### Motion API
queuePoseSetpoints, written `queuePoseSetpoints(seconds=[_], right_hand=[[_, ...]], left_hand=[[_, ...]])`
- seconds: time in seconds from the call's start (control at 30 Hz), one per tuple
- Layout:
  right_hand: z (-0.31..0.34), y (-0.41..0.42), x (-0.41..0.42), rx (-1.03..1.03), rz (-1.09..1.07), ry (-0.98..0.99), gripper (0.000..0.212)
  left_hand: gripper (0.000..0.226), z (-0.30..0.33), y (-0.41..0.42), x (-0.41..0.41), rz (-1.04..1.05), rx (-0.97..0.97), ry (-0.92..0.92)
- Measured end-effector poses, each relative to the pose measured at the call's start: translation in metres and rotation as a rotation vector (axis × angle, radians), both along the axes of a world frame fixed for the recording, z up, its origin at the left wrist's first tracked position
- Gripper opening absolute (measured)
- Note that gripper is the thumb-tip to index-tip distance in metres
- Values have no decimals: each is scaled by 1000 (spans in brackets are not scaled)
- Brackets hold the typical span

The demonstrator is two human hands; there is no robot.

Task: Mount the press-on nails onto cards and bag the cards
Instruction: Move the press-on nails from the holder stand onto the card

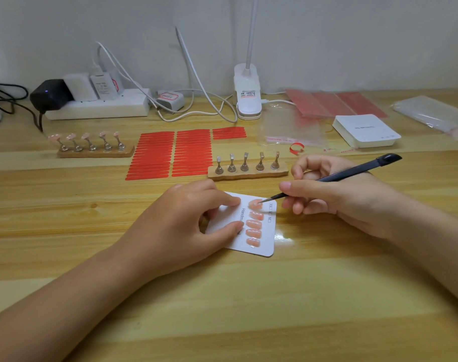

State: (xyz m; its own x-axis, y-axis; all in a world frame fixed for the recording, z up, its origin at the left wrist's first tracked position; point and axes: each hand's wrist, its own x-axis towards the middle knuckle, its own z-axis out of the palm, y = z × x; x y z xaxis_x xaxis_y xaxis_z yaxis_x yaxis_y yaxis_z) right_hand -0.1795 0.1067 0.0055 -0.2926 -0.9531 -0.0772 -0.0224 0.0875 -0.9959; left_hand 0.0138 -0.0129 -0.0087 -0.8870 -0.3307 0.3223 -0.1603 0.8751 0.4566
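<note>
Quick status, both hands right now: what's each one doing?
Left hand: open, fingertips pressing the white card flat on the table.
Right hand: closed on the black tweezers, tip touching the top nail on the card.

Your wooden table (222, 309), well laden.
On it lie a white card (267, 246), two nail stands (248, 173), red strips (154, 158), a card stack (366, 131).

I see peach-pink nails (254, 222) on a white card (267, 239), red strips (170, 155), dark tweezers (353, 173), and a striped light-wood surface (222, 296).
</note>
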Motion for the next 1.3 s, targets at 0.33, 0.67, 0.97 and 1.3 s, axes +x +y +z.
queuePoseSetpoints(seconds=[0.33,0.67,0.97,1.3], right_hand=[[2,-1,0,19,9,-1,27],[2,0,-1,27,22,-8,27],[3,1,-1,51,19,4,28],[3,2,2,26,-31,55,27]], left_hand=[[45,1,-1,0,-4,-3,-47],[46,0,0,-2,-18,-61,-94],[44,1,0,-2,-38,-96,-94],[44,1,-1,-3,-46,-100,-96]])
